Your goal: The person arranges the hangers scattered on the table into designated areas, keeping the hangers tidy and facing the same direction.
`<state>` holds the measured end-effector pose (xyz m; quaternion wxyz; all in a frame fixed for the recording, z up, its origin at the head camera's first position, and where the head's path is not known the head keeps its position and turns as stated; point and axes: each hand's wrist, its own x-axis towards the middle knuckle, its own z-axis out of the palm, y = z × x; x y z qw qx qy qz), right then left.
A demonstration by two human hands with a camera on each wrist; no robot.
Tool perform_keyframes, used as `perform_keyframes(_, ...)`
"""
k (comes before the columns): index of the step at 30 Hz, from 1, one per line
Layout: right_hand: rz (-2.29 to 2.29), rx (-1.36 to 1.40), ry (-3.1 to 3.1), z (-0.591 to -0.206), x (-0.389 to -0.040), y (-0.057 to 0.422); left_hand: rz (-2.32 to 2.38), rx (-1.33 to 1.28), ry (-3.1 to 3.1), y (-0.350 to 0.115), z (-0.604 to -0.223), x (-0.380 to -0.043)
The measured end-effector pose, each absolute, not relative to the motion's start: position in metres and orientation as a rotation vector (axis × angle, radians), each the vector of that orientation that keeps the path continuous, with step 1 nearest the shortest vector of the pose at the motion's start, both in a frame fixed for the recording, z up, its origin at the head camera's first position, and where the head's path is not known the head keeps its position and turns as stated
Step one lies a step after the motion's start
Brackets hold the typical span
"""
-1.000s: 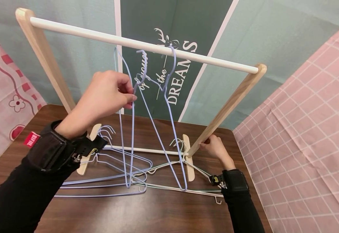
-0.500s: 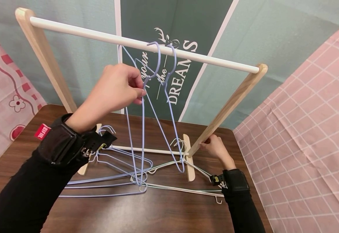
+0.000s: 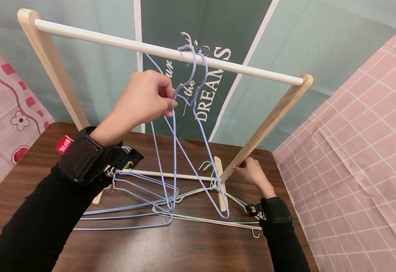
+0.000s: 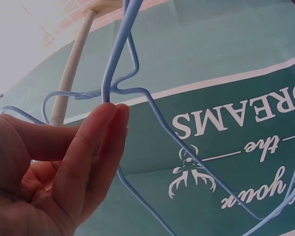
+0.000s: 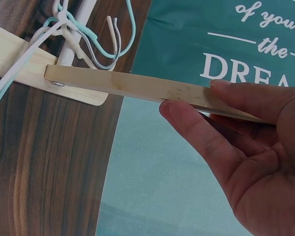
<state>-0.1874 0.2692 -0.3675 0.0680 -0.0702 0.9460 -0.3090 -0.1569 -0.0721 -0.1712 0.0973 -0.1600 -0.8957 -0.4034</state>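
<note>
Blue hanger (image 3: pixel 175 151) has shifted right along white bar (image 3: pixel 99 38), pinched by left hand (image 3: pixel 150 92). Right hand (image 3: pixel 251 173) grips wooden post (image 3: pixel 268 124) near table (image 3: pixel 184 253)'s far right corner.

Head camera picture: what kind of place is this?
Probably an indoor work spot; I can't tell what building. The clues are a brown table, a clothes rack with hangers, and a pink checked cloth right beside the table.

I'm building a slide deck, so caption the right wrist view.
Right hand grips a wooden rack upright, with white and mint-green hangers bunched near its wooden foot.
</note>
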Motion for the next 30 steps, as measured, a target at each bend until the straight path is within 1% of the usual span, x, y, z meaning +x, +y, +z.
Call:
perform_keyframes(14,-0.909,-0.217,2.869,-0.368,-0.188,0.270,-1.201,-0.445,-2.673,-0.066,-0.178,-0.168)
perform_keyframes(30,-0.882,-0.217,2.875,-0.367,-0.188,0.269,-1.247,-0.440,-2.635,-0.063,-0.184,-0.171)
